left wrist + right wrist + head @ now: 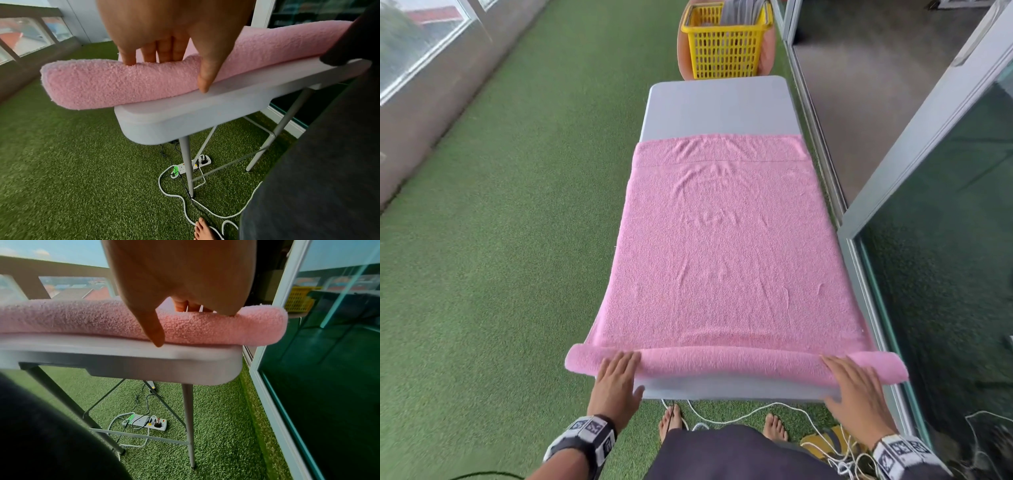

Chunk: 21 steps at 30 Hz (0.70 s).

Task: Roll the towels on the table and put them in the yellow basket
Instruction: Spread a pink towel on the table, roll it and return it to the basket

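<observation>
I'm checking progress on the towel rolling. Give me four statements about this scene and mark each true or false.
1. The pink towel is fully rolled. False: only its near edge is rolled; the rest lies flat on the table.
2. The left hand and the right hand both rest on the roll. True.
3. The yellow basket stands on the table. False: it stands beyond the table's far end.
4. The roll's ends overhang the table's sides. True.
</observation>
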Motion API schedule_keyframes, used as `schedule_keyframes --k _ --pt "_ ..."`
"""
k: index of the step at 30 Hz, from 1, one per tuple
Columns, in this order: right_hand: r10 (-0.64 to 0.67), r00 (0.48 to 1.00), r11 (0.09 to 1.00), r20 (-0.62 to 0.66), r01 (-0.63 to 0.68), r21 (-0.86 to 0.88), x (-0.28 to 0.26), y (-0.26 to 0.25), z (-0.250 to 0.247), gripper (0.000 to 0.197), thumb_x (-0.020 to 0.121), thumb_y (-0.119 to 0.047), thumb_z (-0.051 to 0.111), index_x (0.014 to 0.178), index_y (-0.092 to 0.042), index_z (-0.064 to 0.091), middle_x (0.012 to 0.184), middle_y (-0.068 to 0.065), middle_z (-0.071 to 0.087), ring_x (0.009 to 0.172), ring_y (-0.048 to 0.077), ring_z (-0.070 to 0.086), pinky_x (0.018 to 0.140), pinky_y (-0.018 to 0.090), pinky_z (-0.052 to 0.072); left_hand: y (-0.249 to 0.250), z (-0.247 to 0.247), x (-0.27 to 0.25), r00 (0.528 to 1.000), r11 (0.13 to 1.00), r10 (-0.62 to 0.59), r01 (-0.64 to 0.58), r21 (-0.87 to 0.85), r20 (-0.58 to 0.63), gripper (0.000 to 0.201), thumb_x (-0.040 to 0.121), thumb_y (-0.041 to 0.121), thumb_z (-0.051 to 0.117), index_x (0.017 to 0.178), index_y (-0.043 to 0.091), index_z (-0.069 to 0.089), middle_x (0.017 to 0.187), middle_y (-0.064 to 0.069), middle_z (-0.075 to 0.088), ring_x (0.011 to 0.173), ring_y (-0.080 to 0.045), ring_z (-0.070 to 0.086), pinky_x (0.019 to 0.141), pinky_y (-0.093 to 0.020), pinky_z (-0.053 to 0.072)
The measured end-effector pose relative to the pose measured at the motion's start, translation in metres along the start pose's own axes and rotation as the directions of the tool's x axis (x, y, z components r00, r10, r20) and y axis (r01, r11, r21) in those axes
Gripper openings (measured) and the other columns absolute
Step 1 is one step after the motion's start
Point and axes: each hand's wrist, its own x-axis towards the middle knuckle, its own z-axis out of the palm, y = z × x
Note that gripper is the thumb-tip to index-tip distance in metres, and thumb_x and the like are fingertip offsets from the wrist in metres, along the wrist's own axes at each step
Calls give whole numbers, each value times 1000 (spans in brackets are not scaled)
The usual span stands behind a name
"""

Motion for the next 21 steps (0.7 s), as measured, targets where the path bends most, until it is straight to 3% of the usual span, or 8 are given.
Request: schedule_keyframes --k 5,8,12,13,15,17,19,21 --pt "-10 997 1000 -76 9 -23 -7 0 6 73 65 -22 86 132 -25 56 134 -5 59 130 19 51 116 52 26 5 -1 -11 998 1000 8 -6 27 -62 80 40 18 95 114 13 65 110 -4 70 103 -25 67 95 -48 46" --pt "10 998 1000 -59 -12 -21 -8 -1 4 70 50 -17 93 113 -26 65 110 -10 67 107 19 63 104 53 41 5 -6 -13 999 1000 -1 2 21 -48 69 41 10 93 105 15 66 98 1 70 90 -21 69 88 -47 53" --pt "-4 1000 998 21 5 -62 8 -9 -32 38 77 -33 76 102 -46 50 101 -22 55 106 6 51 112 42 32 2 -24 2 1000 999 25 -25 31 7 33 61 24 81 91 20 67 86 9 65 79 -13 62 82 -42 55" --pt "-28 999 998 23 29 -61 14 -10 -41 31 84 -36 68 103 -48 46 106 -25 52 111 4 48 115 43 27 -1 -27 8 1000 999 22 -21 48 -12 19 76 29 65 93 19 66 89 7 64 81 -14 61 86 -46 53" --pt "-39 999 999 -6 39 -16 26 -10 -54 31 95 -36 52 124 -46 48 133 -25 44 133 6 38 120 44 13 -5 -28 21 1000 998 -12 14 67 -24 42 87 26 31 110 11 62 110 -3 65 100 -23 62 103 -58 39" --pt "-27 997 999 -71 30 43 30 -10 -56 43 102 -42 36 145 -37 36 151 -20 29 144 8 24 119 45 7 -3 -29 27 999 998 -38 39 51 -21 56 95 28 18 146 9 32 152 -9 31 140 -27 32 119 -52 5" --pt "-33 999 998 -31 34 43 24 -8 -47 53 101 -51 34 150 -37 22 152 -23 17 147 8 16 120 45 3 1 -25 24 998 999 -41 40 26 47 55 102 40 17 150 16 3 152 0 -2 145 -18 0 115 -40 -14" --pt "-34 999 999 26 33 8 12 -5 -28 65 96 -46 49 152 -36 16 157 -19 12 148 8 11 122 47 2 4 -17 15 995 999 -24 20 45 100 65 100 45 35 151 18 5 154 1 1 146 -17 1 113 -38 -13"
